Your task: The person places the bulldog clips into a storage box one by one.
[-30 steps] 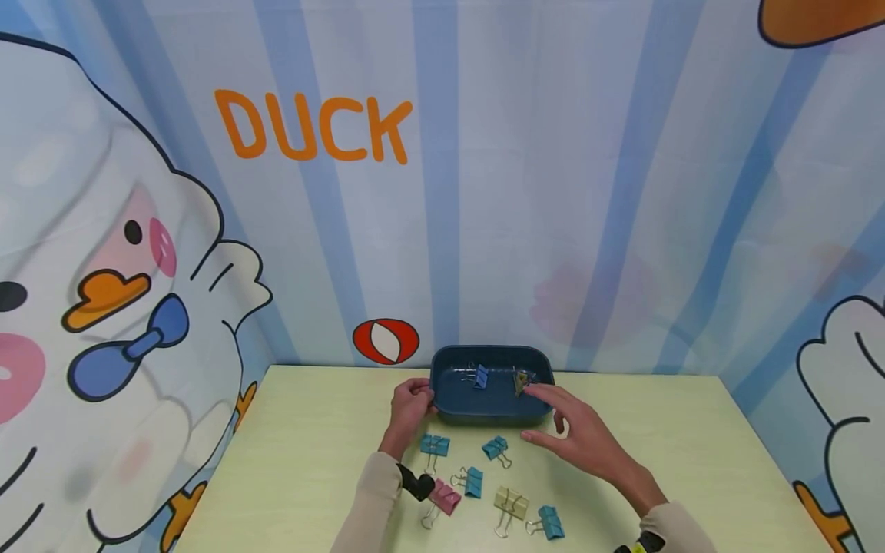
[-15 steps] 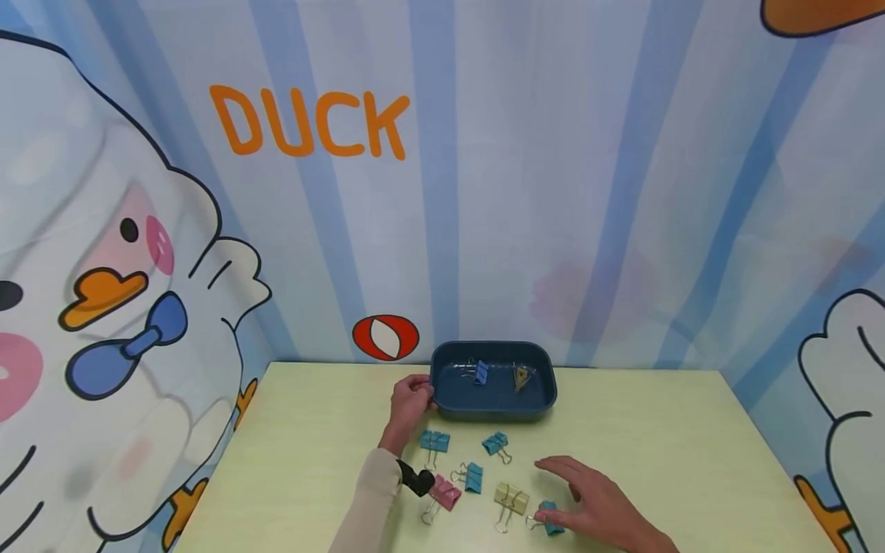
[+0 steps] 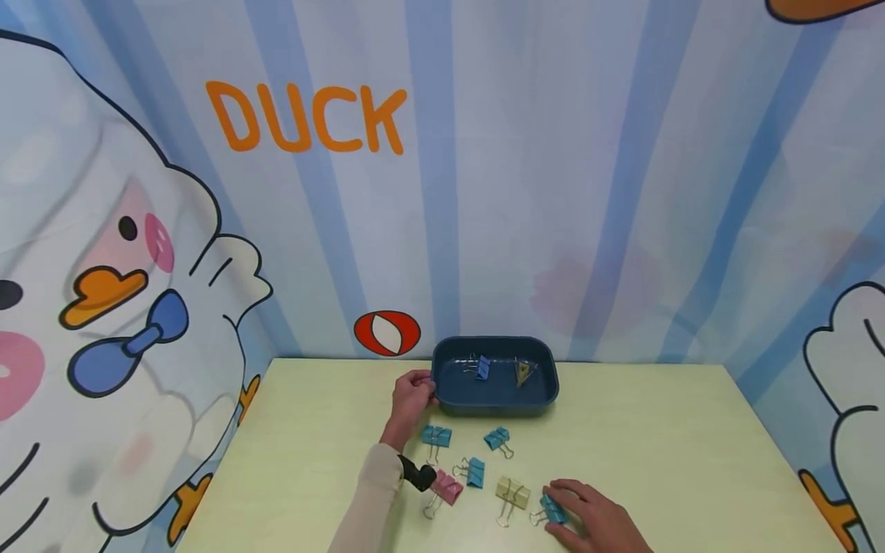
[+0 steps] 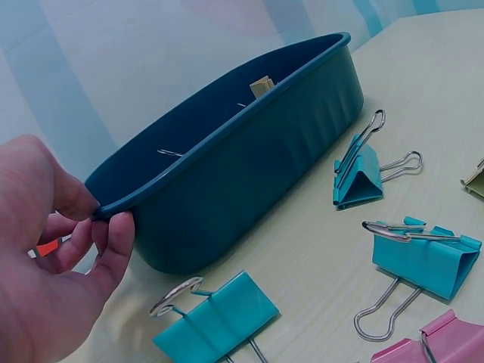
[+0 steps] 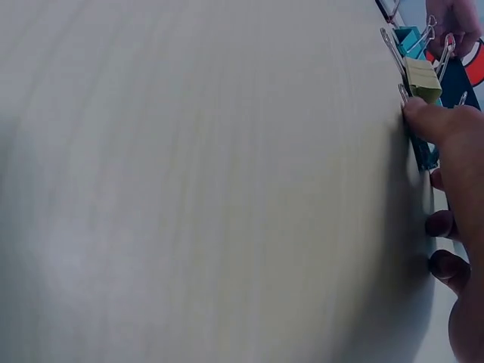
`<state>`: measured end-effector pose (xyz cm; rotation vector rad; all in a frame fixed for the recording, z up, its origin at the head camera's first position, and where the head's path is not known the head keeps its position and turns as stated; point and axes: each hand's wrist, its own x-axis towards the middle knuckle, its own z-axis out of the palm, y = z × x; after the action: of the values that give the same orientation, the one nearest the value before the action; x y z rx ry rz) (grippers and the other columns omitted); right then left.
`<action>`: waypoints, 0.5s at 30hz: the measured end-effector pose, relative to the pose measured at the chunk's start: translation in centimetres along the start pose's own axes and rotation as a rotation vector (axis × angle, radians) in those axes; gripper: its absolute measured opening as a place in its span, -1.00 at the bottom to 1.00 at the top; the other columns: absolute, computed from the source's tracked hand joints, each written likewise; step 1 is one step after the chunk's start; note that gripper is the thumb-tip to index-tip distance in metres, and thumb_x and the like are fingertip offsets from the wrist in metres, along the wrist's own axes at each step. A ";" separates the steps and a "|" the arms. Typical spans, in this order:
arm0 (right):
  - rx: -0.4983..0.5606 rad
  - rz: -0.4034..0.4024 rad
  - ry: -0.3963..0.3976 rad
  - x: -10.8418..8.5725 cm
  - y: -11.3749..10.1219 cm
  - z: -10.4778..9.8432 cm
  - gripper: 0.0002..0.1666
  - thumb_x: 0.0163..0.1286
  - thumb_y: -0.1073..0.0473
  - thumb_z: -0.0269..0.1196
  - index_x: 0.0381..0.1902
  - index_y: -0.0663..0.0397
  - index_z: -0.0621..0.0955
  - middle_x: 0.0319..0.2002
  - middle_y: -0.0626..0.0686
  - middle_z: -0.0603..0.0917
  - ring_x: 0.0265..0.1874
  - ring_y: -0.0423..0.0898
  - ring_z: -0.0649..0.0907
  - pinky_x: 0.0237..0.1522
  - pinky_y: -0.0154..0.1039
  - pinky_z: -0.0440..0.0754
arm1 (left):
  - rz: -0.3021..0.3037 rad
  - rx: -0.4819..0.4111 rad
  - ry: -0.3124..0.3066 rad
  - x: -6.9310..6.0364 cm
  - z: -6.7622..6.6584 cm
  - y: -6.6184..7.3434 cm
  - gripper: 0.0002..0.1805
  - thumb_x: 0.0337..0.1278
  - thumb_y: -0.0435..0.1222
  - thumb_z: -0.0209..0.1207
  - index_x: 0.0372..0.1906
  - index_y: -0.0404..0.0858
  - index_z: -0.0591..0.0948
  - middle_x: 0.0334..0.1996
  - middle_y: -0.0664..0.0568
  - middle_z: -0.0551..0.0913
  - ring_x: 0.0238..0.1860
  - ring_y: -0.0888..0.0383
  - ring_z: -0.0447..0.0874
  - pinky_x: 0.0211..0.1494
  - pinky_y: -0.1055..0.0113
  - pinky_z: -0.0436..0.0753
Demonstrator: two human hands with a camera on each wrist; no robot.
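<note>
My left hand (image 3: 411,399) pinches the left rim of a dark blue plastic tray (image 4: 234,178), thumb over the edge and fingers below it. Inside the tray lie a blue binder clip (image 3: 482,369) and a yellowish one (image 3: 522,373). At the front right, my right hand (image 3: 593,519) has its thumb and forefinger on opposite sides of a teal binder clip (image 3: 553,509), which is still down at the tabletop. In the right wrist view, the thumb (image 5: 431,121) partly covers that clip. Just left of it sits a pale yellow binder clip (image 3: 512,492).
Between the hands lie a pink binder clip (image 3: 447,487) and three teal ones: one near the left hand (image 3: 436,436), another below the tray (image 3: 497,438), the third in the middle (image 3: 474,472). A printed curtain (image 3: 512,192) hangs behind the pale table (image 3: 664,438).
My right hand has come away from the tray, down toward the front of the table, and its fingers have closed about the teal clip. The left hand keeps its hold on the rim.
</note>
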<state>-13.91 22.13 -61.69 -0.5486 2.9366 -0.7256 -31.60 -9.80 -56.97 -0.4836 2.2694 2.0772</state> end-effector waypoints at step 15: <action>0.072 0.076 0.108 -0.2 -0.1 0.3 -0.59 0.39 0.08 0.40 0.19 -0.12 0.72 0.11 -0.13 0.72 0.12 -0.07 0.69 0.10 0.01 0.68 | 0.017 0.001 -0.015 0.1 -0.1 -0.2 -0.69 0.40 -0.46 0.09 0.16 -0.43 0.60 -0.14 -0.17 0.63 -0.34 0.08 0.60 -0.16 0.26 0.74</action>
<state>-13.65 21.99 -61.96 -0.4021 2.9963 -0.8744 -31.62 -9.89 -57.18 -0.4485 2.2740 2.0803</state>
